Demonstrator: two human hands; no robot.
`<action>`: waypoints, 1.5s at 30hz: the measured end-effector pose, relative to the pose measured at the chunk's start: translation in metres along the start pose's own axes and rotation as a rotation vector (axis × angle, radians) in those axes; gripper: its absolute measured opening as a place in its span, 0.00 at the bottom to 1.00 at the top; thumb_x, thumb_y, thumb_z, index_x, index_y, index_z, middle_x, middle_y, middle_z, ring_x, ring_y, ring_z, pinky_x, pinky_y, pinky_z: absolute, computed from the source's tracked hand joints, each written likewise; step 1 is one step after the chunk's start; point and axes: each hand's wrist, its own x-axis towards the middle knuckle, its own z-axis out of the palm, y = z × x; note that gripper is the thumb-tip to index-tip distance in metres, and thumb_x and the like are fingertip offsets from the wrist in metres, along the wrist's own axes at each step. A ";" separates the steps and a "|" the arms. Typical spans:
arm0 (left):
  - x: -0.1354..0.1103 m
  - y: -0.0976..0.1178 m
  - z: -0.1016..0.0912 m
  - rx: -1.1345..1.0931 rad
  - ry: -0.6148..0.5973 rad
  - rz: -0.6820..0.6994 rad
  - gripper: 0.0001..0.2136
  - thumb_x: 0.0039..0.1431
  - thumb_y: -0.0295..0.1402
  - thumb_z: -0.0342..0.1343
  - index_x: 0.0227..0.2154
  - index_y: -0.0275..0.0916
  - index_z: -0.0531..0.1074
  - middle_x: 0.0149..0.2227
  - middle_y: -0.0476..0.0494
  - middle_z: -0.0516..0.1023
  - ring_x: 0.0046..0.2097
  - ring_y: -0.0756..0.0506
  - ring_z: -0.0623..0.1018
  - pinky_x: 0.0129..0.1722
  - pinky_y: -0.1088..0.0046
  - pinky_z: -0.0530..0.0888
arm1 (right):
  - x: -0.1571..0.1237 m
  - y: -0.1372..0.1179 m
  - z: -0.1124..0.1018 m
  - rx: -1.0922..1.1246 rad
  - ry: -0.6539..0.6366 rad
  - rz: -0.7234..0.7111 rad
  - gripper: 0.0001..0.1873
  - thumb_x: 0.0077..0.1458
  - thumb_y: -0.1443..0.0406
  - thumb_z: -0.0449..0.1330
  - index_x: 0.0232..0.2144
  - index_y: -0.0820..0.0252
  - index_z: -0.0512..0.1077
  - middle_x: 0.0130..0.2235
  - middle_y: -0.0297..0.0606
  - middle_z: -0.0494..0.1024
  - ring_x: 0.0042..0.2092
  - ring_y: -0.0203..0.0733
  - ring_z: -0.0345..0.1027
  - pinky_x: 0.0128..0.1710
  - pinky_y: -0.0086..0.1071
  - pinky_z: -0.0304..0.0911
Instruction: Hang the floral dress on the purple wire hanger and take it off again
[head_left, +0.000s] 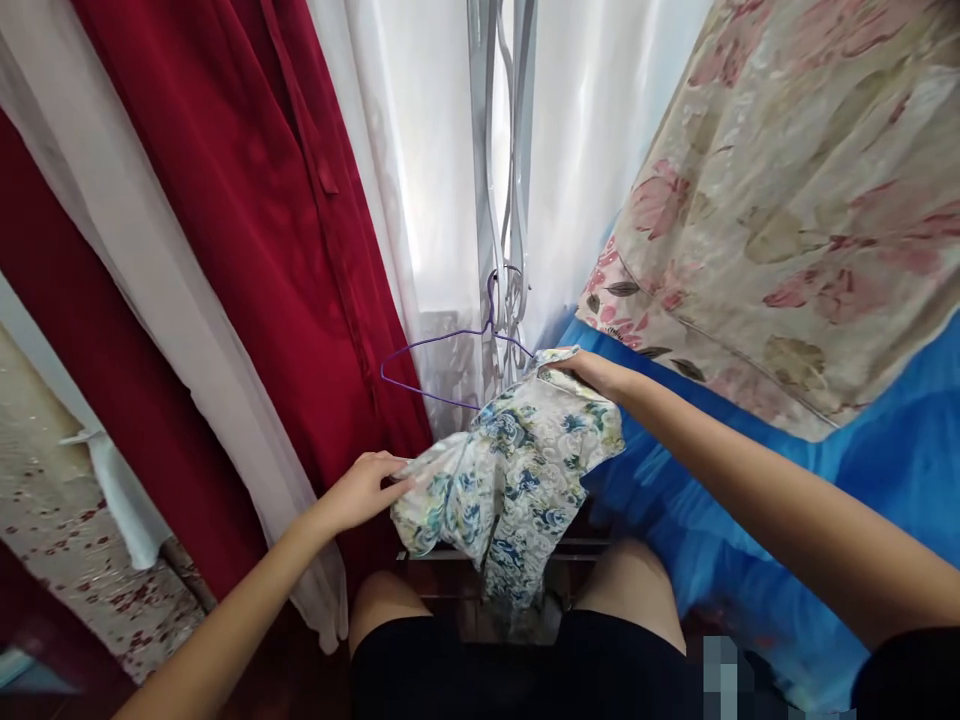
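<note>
Beneath the purple hanger (431, 346) at twelve o'clock, left hand (364, 490) and right hand (592, 372) pinch opposite edges of the floral garment (517, 470), spreading it.

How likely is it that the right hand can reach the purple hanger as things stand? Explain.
Probably yes: the right hand grips the floral garment right beside the hanger, with nothing between them.

Bright daylight through white curtain (427, 150), soft shadows, edges bowed (wide lens), sharp focus
</note>
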 end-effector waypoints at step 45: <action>0.118 0.072 -0.033 0.170 0.403 0.051 0.29 0.64 0.57 0.46 0.16 0.40 0.63 0.20 0.47 0.68 0.28 0.46 0.69 0.30 0.72 0.65 | -0.140 -0.053 0.079 -0.927 -0.070 -0.669 0.17 0.63 0.51 0.59 0.29 0.53 0.75 0.22 0.31 0.70 0.22 0.37 0.58 0.24 0.33 0.58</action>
